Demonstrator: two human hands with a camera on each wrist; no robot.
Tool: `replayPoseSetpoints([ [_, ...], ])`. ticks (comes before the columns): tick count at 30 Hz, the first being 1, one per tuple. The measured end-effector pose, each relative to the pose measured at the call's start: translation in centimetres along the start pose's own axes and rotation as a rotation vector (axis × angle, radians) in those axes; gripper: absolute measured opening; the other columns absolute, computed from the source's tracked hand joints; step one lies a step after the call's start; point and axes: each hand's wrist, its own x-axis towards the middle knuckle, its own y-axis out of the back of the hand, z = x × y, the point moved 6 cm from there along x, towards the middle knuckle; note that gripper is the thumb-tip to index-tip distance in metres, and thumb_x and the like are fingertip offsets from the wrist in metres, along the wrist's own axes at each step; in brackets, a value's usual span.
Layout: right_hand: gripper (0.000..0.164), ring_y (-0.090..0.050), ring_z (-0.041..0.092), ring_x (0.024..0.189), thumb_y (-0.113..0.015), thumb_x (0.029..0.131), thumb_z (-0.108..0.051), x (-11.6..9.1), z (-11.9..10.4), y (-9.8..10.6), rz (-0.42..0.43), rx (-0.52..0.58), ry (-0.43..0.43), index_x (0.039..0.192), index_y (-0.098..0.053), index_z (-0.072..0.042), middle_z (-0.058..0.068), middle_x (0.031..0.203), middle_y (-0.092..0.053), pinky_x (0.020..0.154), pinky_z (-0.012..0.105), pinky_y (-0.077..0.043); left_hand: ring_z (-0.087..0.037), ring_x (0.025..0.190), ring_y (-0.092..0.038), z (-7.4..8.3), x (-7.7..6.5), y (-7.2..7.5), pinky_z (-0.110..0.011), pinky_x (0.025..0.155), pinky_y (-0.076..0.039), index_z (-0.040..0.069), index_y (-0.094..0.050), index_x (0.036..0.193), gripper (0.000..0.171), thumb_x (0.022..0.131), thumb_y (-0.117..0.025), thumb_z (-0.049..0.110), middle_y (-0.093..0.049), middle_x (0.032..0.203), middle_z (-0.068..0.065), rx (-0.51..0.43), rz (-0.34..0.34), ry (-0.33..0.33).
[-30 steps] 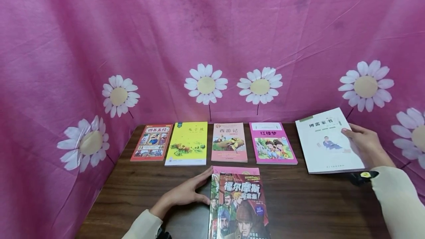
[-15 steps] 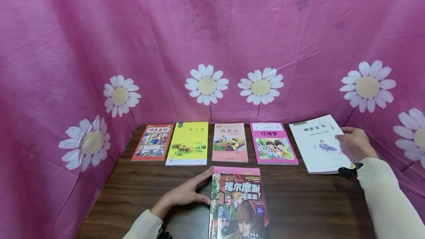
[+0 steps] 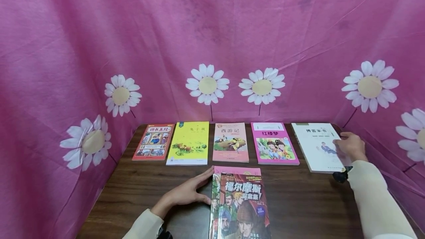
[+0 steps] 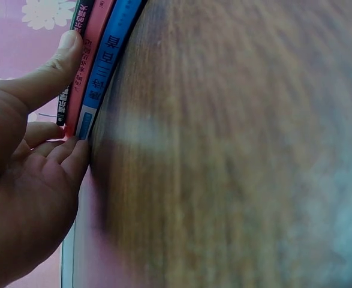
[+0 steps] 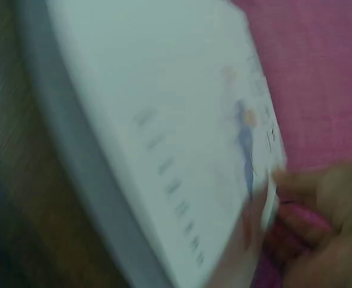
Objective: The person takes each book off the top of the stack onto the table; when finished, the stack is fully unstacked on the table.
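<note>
At the back right of the table, my right hand (image 3: 352,146) pinches the right edge of a white paperback book (image 3: 315,150), thumb on its cover. The right wrist view shows this book (image 5: 158,120) blurred, with the thumb and fingers (image 5: 304,225) at its edge. My left hand (image 3: 186,193) rests against the left side of a stack of books (image 3: 244,205) at the front, fingers extended. A glossy detective comic lies on top. In the left wrist view, the thumb (image 4: 53,72) lies along the black, pink and blue spines (image 4: 95,66), with the other fingers at their corner.
Along the back of the wooden table (image 3: 139,194) lie a red book (image 3: 154,142), a yellow book (image 3: 187,144), a pale pink book (image 3: 230,142) and a magenta book (image 3: 275,144), side by side. A pink curtain (image 3: 232,28) with printed daisies hangs behind.
The right hand has moved left and lowered the white book, which was raised and tilted and now lies flatter and straighter beside the magenta book. The left hand stays at the stack.
</note>
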Motion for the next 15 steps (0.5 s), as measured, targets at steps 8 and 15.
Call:
replayPoseSetpoints([
  [8,0.084,-0.042,0.056,0.119,-0.065,0.102,-0.03,0.5,-0.3,-1.3,-0.058,-0.163,0.113,0.157,-0.025,0.019,0.05,0.154,-0.027,0.103,0.069,-0.041,-0.028,0.165,-0.016,-0.1,0.1,0.1,-0.043,0.133,-0.021,0.021,-0.022,0.171,0.103,0.09,-0.085,0.028,-0.009,0.181,-0.002,-0.01,0.005,0.002],
  [15,0.073,-0.031,0.067,0.136,-0.061,0.105,-0.026,-0.1,-0.8,-1.4,-0.003,-0.21,0.149,0.154,-0.03,0.02,0.049,0.154,-0.029,0.112,0.076,-0.034,-0.03,0.165,-0.016,-0.2,0.0,0.0,-0.047,0.133,-0.02,0.022,-0.022,0.171,0.104,0.09,-0.085,0.031,-0.008,0.181,-0.003,0.006,0.003,-0.002],
])
